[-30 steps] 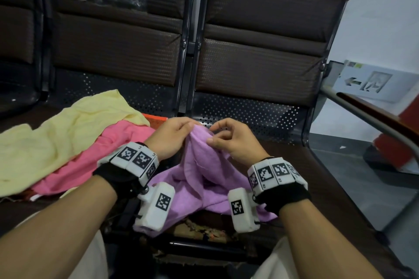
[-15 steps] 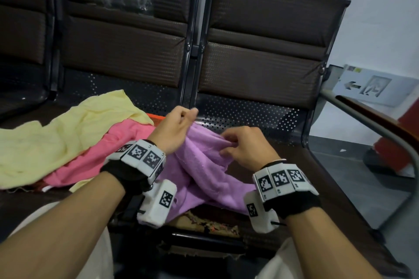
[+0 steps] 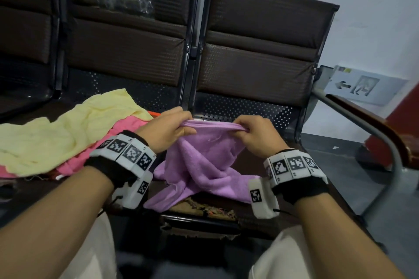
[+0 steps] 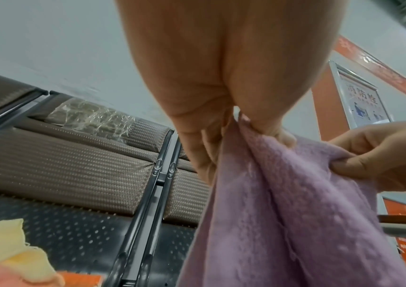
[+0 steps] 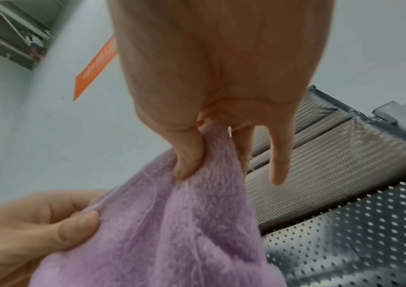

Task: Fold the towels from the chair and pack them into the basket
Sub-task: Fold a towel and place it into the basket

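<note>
A purple towel point(image 3: 204, 165) hangs crumpled over the front of the right chair seat point(image 3: 249, 108). My left hand point(image 3: 167, 129) and right hand point(image 3: 256, 133) each pinch its top edge, which is stretched between them. In the left wrist view my left hand point(image 4: 221, 136) grips the purple towel point(image 4: 295, 213), and my right hand point(image 4: 381, 155) pinches it at the right. The right wrist view shows the thumb and fingers of my right hand point(image 5: 209, 145) pinching the towel point(image 5: 172, 223). A yellow towel point(image 3: 56, 131) lies over a pink towel point(image 3: 95, 156) on the left seat. No basket is in view.
Dark brown chair backs point(image 3: 260, 52) stand behind the seats. A metal armrest point(image 3: 374, 133) curves down at the right. An orange thing point(image 3: 156, 114) peeks out behind the pink towel. The seat's front edge point(image 3: 204, 208) is torn. Grey floor point(image 3: 362, 188) lies to the right.
My hands have moved apart along the purple towel's top edge and lifted it, so the edge is now stretched between them.
</note>
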A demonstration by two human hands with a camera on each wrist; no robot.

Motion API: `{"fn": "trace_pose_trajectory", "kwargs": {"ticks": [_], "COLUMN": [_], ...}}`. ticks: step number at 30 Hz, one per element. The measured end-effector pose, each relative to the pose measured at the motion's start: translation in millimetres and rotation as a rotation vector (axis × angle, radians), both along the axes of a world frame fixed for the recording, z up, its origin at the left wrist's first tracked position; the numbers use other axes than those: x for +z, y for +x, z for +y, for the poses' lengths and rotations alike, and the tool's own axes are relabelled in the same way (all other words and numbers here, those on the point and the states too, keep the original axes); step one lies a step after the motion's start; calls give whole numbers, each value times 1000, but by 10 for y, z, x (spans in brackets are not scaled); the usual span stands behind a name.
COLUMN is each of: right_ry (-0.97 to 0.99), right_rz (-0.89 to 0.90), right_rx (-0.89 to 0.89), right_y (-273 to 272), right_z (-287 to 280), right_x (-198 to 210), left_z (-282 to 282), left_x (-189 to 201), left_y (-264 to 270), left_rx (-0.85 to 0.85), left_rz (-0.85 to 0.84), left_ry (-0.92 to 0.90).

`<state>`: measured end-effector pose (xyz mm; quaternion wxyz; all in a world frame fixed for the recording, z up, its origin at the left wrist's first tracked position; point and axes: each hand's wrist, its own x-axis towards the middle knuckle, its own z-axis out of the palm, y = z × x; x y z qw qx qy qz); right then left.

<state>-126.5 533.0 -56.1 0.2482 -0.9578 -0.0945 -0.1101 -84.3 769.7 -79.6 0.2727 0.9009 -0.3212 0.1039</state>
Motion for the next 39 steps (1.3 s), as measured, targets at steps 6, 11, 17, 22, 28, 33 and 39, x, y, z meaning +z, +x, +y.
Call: {"fn": "trace_pose_trajectory", "kwargs": {"ticks": [6, 11, 17, 22, 28, 33, 39], "right_ry": [205, 349, 161, 362, 583, 706, 649], "right_rz": [-166, -181, -304, -406, -277, -173, -16], "right_rx": [-88, -85, -168, -123, -71, -174, -253], "right_y": [158, 510, 841, 736, 145, -435, -1001], "right_z": [-42, -64, -138, -126, -66, -7, 8], "right_x": [563, 1046, 1388, 1386, 623, -121, -711], "left_z": [-62, -36, -207, -263, -314, -309, -176], "left_x": [445, 1019, 1500, 1597, 963, 173, -564], "left_y": [53, 328, 734, 735, 251, -318, -872], "left_rx": [80, 125, 165, 167, 184, 177, 108], "left_rz": [-37, -65, -109, -130, 38, 205, 442], "left_ry": [-44, 64, 130, -111, -401, -522, -430]}}
